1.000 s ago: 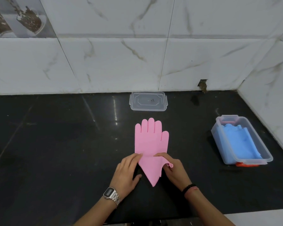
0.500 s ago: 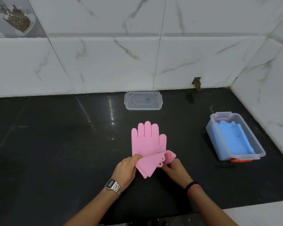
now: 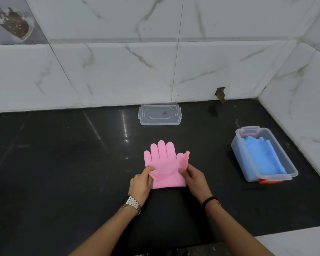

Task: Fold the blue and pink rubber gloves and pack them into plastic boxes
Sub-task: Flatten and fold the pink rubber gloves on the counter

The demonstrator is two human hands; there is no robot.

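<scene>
A pink rubber glove (image 3: 162,154) lies flat on the black counter (image 3: 63,172), fingers pointing away from me. Its cuff end is folded up over the palm and raised off it. My left hand (image 3: 141,182) pinches the left corner of that folded flap. The flap's right edge is gripped by my right hand (image 3: 195,177), and that corner stands up beside the glove's outer finger. A clear plastic box (image 3: 284,168) at the right holds folded blue gloves (image 3: 262,156).
A clear plastic lid (image 3: 160,114) lies flat at the back of the counter against the marble-tiled wall. A side wall closes the right edge behind the box. Something orange (image 3: 266,181) shows under the box's near end. The counter's front edge runs just below my forearms.
The pointed cuff end has been lifted and folded forward over the glove's palm by both hands. The camera view has shifted slightly.
</scene>
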